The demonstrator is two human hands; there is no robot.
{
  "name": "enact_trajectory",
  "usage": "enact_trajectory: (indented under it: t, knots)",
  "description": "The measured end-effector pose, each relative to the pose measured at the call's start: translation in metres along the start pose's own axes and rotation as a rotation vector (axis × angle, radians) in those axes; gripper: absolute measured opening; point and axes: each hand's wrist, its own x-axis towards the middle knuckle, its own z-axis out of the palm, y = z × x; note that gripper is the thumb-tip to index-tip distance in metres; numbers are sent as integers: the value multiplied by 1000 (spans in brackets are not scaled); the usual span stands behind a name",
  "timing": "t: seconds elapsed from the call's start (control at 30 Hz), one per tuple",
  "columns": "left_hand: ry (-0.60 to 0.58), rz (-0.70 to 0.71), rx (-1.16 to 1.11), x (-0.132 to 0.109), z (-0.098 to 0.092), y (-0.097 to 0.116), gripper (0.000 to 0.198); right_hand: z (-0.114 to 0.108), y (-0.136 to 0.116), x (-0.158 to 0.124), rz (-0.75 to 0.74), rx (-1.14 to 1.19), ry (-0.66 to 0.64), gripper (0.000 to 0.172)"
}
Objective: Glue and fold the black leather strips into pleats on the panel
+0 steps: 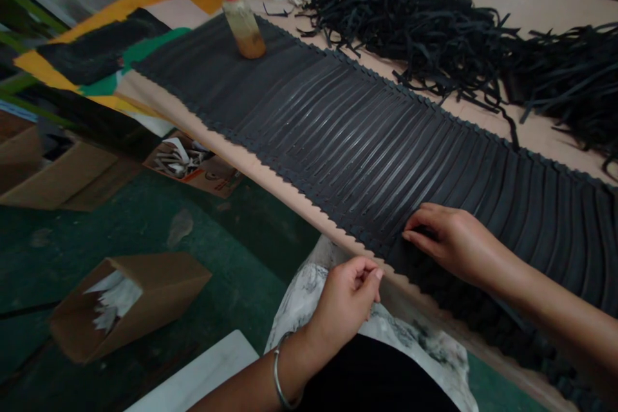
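Note:
A long row of overlapping dark strips [338,129] lies along the edge of a tan table [531,0], some shiny with glue. My right hand [454,241] rests on the strips near their front edge, its fingers curled and pinching at one strip. My left hand [350,296] hovers just below the table edge, fingers curled in a loose fist, with nothing visible in it. A metal bangle [280,380] sits on my left wrist.
A glue bottle with a red nozzle [241,19] stands on the strips at the far left. A heap of loose black strips [458,38] covers the back of the table. Cardboard boxes [130,302] holding white scraps sit on the green floor.

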Motion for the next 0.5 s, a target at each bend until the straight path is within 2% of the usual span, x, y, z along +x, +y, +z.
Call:
enact_trajectory:
  t: [0.2,0.33,0.4,0.5]
  knots:
    - [99,341,406,-5,-7,0,16,-7,2,8,2,-65,47,13]
    - [86,593,674,-2,-10,4,30,-10,4,11,10,-92,53,13]
    - [50,640,827,1,-10,7,38,-11,5,13,15,-107,56,14]
    - [34,620,1035,6,-10,14,45,-11,5,14,18,-129,46,16]
